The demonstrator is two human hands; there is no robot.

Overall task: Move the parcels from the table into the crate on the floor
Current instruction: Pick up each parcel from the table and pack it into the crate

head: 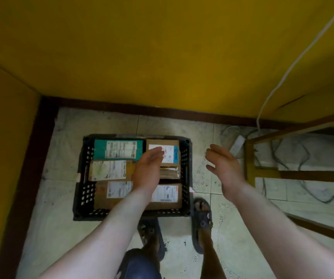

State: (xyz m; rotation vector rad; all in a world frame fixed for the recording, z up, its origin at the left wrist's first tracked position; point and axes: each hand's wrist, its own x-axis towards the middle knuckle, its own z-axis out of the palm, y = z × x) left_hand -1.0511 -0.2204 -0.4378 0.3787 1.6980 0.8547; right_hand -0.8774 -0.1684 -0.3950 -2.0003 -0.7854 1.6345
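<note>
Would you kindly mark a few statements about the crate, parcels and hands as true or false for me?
1. The black crate stands on the floor, holding several parcels. True.
2. The left hand grips the teal parcel. False: it is open over the crate, holding nothing.
3. The right hand is open, right of the crate. True.
4. The teal parcel lies at the crate's near edge. False: it lies in the far left corner.

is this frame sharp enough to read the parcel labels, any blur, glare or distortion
Head view: wide-angle lens splays the skirting board and yellow wall outward; left hand and right hand are slightly motion-blurred; the label on the teal parcel in the crate is too soft to read; dim even light, no glare.
</note>
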